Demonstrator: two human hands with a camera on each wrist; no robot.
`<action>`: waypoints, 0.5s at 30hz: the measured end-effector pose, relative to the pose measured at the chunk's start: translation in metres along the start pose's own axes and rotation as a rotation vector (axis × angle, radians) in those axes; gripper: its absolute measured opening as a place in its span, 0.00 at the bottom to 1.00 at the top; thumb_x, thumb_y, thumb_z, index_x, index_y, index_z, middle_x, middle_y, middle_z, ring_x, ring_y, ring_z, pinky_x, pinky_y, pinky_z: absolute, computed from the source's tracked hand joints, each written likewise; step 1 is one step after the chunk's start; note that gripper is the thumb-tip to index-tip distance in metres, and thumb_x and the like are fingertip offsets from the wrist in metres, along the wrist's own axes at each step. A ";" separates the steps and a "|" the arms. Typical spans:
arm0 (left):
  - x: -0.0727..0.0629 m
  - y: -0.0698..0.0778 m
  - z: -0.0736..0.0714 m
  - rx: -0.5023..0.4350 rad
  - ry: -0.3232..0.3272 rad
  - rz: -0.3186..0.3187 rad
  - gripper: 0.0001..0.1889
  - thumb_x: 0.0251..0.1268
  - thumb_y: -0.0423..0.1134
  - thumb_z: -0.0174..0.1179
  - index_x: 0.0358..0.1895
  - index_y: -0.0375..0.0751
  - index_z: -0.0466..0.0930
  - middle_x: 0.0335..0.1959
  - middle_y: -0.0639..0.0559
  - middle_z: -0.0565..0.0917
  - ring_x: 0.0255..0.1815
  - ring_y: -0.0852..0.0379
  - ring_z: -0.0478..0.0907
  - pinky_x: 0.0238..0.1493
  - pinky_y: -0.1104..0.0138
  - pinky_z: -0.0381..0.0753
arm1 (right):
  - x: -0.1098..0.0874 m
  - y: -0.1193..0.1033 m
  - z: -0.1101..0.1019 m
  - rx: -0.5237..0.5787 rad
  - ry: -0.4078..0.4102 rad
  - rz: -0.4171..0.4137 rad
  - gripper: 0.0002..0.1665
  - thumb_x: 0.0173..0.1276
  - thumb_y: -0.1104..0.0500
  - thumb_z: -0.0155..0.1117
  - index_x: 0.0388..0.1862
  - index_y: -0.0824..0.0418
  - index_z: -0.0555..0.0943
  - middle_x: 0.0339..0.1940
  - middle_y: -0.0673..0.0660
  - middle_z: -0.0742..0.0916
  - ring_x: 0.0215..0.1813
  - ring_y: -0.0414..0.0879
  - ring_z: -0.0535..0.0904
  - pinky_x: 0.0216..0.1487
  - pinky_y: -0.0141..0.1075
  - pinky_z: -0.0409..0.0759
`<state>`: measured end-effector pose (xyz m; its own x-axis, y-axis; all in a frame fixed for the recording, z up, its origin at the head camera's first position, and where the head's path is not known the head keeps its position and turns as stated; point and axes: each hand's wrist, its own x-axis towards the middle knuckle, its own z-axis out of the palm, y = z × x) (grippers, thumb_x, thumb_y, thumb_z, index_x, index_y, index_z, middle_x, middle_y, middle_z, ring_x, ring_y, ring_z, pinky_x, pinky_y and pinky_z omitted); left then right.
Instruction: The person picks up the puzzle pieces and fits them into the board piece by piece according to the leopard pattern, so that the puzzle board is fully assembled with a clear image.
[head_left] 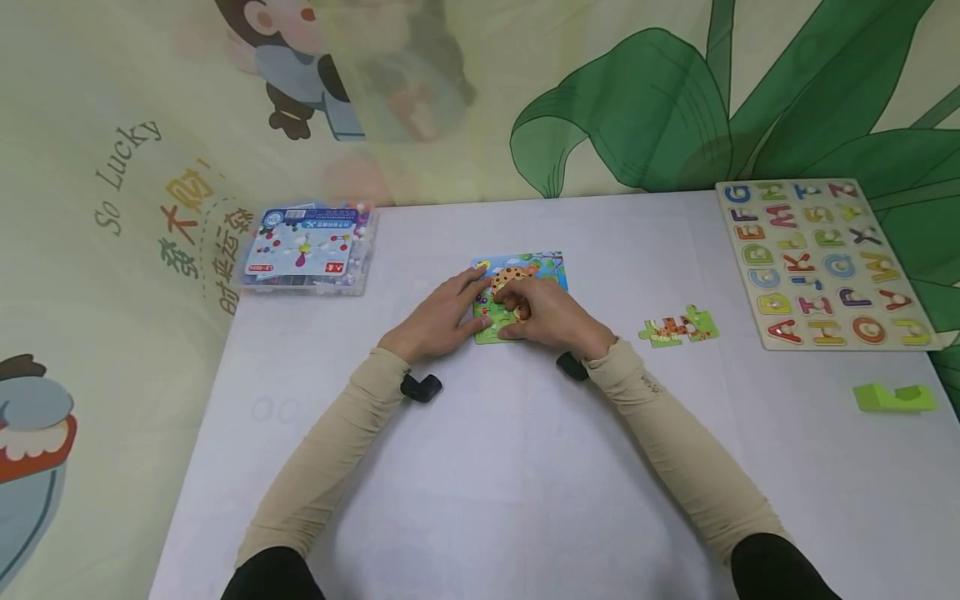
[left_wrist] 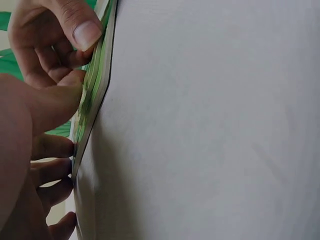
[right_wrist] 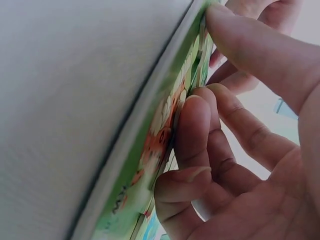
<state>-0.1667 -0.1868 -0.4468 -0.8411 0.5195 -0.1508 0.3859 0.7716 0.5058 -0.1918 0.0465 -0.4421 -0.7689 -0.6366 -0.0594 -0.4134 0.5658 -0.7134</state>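
A jigsaw puzzle board (head_left: pixel 552 265) with a spotted animal picture lies on the table under both hands. My left hand (head_left: pixel 444 315) rests along its left side, fingers stretched out and thumb on its near part; in the left wrist view the fingertips (left_wrist: pixel 62 187) touch the board's edge. Over the board's middle bends my right hand (head_left: pixel 551 312), with curled fingers and the thumb near the front edge. Between that thumb and the fingers, the right wrist view shows a thin puzzle piece (right_wrist: pixel 200 67) standing slightly proud. The right hand hides much of the picture.
Joined loose puzzle pieces (head_left: pixel 678 327) lie right of the right hand. Farther right are a wooden alphabet board (head_left: pixel 817 267) and a green notched block (head_left: pixel 895 398). A clear plastic case (head_left: pixel 307 250) with a blue label stands at the back left.
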 end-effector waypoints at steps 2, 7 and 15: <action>0.001 0.000 0.001 0.015 0.016 0.003 0.36 0.83 0.50 0.56 0.84 0.39 0.58 0.88 0.42 0.54 0.88 0.40 0.51 0.87 0.48 0.52 | 0.000 -0.001 0.001 -0.001 0.001 0.007 0.28 0.60 0.57 0.85 0.58 0.63 0.86 0.44 0.56 0.89 0.38 0.45 0.81 0.44 0.38 0.80; 0.003 0.000 0.004 0.034 0.035 0.004 0.35 0.82 0.50 0.58 0.83 0.38 0.60 0.87 0.40 0.56 0.87 0.39 0.53 0.87 0.48 0.53 | 0.001 0.000 0.001 0.017 0.002 0.011 0.28 0.59 0.57 0.86 0.58 0.63 0.86 0.44 0.56 0.89 0.38 0.46 0.81 0.43 0.38 0.80; 0.003 0.002 0.003 0.023 0.035 0.001 0.34 0.82 0.48 0.58 0.82 0.36 0.60 0.86 0.38 0.56 0.87 0.39 0.53 0.87 0.47 0.51 | -0.001 0.001 -0.002 -0.004 -0.004 0.015 0.24 0.61 0.56 0.85 0.52 0.65 0.88 0.38 0.55 0.88 0.35 0.45 0.79 0.41 0.37 0.79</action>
<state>-0.1673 -0.1821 -0.4489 -0.8533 0.5073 -0.1204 0.3949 0.7796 0.4860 -0.1922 0.0490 -0.4418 -0.7732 -0.6300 -0.0728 -0.4036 0.5773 -0.7099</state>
